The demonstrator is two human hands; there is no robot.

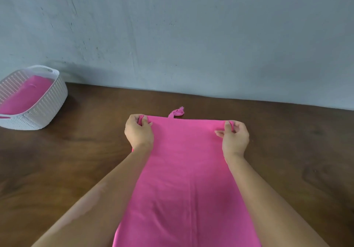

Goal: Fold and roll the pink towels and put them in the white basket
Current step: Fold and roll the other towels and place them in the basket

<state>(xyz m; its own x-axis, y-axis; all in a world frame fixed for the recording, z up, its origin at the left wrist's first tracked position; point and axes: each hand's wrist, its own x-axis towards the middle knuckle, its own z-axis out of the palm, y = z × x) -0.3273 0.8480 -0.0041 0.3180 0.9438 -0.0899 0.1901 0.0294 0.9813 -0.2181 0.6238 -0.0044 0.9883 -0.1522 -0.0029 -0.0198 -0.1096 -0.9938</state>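
A pink towel point(187, 179) lies lengthwise on the brown wooden table point(76, 160), running from the bottom edge of the view up to its far end. My left hand point(138, 130) pinches the far left corner and my right hand point(234, 136) pinches the far right corner, fingers curled round the cloth. A small hanging loop point(176, 112) sticks out past the far edge between the hands. The white basket point(45, 105) stands at the far left of the table, with another pink towel point(26, 95) inside it.
A grey-blue wall point(191, 36) rises right behind the table's far edge. Bare wood shows between the basket and the towel and to the right of the towel.
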